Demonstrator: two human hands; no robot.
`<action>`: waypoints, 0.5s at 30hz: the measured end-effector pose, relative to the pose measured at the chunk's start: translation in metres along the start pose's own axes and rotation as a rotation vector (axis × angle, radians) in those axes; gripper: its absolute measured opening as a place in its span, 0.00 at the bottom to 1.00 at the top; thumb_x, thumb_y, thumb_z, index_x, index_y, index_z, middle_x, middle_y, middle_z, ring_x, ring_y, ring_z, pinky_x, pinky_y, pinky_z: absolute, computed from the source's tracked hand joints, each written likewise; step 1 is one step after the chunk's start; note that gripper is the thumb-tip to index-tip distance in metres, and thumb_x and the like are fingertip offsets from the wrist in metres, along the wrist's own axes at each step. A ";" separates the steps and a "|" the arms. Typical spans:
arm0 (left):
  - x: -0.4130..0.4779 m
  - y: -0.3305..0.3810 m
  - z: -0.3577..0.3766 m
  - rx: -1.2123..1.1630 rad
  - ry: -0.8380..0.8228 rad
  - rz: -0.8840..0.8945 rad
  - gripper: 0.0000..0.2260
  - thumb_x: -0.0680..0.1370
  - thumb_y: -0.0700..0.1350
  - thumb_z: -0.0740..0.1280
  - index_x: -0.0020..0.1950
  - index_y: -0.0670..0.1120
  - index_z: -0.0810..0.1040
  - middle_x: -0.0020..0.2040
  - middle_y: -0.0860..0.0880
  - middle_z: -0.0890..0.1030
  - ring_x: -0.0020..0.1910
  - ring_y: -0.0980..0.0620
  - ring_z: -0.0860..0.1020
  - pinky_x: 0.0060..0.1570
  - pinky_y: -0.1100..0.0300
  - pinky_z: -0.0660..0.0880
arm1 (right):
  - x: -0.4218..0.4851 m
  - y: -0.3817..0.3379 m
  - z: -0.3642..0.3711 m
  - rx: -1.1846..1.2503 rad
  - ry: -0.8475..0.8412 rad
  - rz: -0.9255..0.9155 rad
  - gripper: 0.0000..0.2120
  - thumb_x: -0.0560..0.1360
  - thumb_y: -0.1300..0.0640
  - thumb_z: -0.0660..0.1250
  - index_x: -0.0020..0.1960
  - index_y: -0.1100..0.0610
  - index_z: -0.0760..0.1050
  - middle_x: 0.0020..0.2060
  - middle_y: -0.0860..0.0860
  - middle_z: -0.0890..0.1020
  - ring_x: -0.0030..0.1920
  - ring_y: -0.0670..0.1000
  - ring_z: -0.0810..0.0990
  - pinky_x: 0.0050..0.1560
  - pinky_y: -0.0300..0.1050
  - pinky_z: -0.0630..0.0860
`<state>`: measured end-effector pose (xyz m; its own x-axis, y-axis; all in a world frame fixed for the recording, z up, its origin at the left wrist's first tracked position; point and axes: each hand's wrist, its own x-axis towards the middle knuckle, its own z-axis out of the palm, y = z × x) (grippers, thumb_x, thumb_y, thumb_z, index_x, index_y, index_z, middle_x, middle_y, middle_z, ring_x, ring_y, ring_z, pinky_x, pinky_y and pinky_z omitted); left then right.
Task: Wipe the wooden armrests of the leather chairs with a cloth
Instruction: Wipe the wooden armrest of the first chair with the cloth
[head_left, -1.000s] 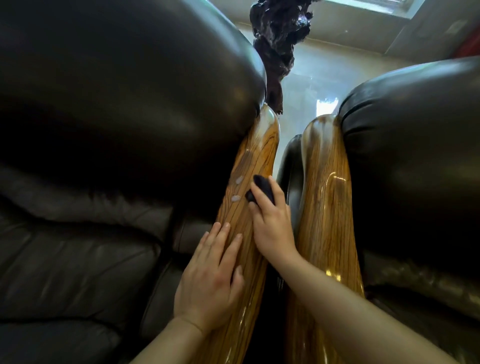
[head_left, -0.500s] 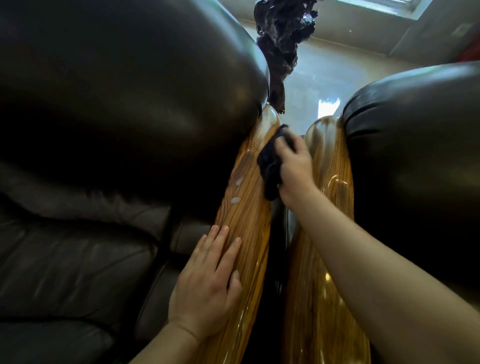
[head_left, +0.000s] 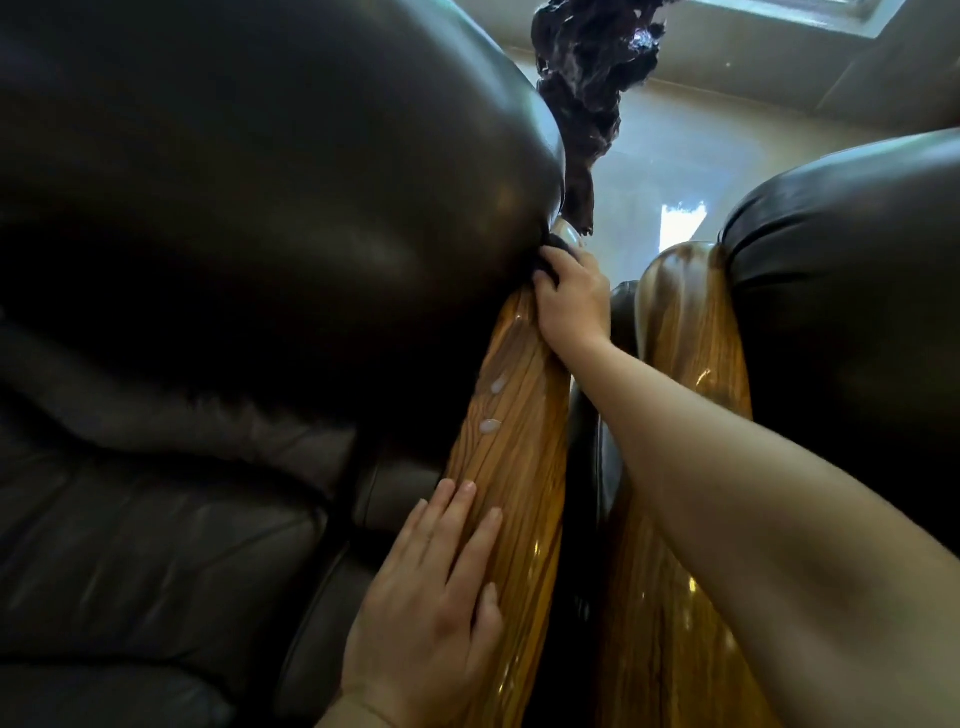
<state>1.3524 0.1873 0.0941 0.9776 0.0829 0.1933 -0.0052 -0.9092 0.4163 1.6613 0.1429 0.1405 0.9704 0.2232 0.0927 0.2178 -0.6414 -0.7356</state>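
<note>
- Pale glossy floor (head_left: 691, 156) shows at the top between two dark leather chairs, with a gnarled dark carving (head_left: 587, 67) standing beyond them.
- Left chair (head_left: 234, 208) and right chair (head_left: 852, 270) sit side by side, their wooden armrests nearly touching, a narrow dark gap between.
- Left armrest (head_left: 519, 441) runs up from the bottom edge to the far end, where it meets the bulging leather cushion.
- Right hand (head_left: 574, 299) is at that far end, fingers curled tight around a dark cloth (head_left: 556, 247) and pressing it onto the wood just beside the cushion; only a little of the cloth shows past the knuckles.
- Left hand (head_left: 431, 597) lies flat on the near part of the same armrest, fingers spread a little and holding nothing; it looks to be bracing.
- Two small whitish blobs (head_left: 491, 405) sit on the wood between the hands, with a dull smear just above them.
- Right armrest (head_left: 685, 364) is shiny and untouched by either hand.
- Step in hand, as I judge it: wiping the far tip of the left armrest.
- Next move calls for drawing the cloth down the grain over the blobs and smear, pressing firmly, and lifting the left hand clear as the cloth nears it.
- Right armrest then needs the same pass.
</note>
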 end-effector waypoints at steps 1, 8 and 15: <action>0.000 0.001 -0.001 0.006 -0.003 -0.001 0.25 0.77 0.50 0.60 0.75 0.46 0.68 0.77 0.45 0.66 0.78 0.48 0.60 0.73 0.48 0.61 | -0.012 0.000 0.001 -0.025 0.015 -0.038 0.17 0.82 0.56 0.62 0.69 0.53 0.76 0.70 0.52 0.74 0.70 0.57 0.70 0.72 0.54 0.67; -0.001 0.004 -0.005 0.029 -0.030 -0.007 0.25 0.78 0.49 0.60 0.75 0.46 0.68 0.77 0.44 0.66 0.78 0.48 0.60 0.73 0.48 0.60 | -0.090 0.025 -0.019 0.020 0.009 -0.298 0.10 0.80 0.58 0.67 0.59 0.54 0.82 0.62 0.50 0.81 0.65 0.51 0.74 0.69 0.45 0.67; -0.001 0.003 -0.004 0.012 -0.030 -0.013 0.25 0.77 0.49 0.60 0.75 0.46 0.69 0.77 0.44 0.66 0.78 0.47 0.60 0.74 0.48 0.61 | -0.110 0.007 -0.019 0.064 -0.052 -0.472 0.08 0.77 0.56 0.70 0.55 0.51 0.84 0.55 0.39 0.82 0.63 0.50 0.74 0.65 0.49 0.71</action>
<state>1.3505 0.1868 0.0990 0.9835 0.0822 0.1612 0.0096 -0.9132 0.4075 1.5577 0.0999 0.1373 0.7600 0.5165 0.3944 0.6252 -0.4151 -0.6610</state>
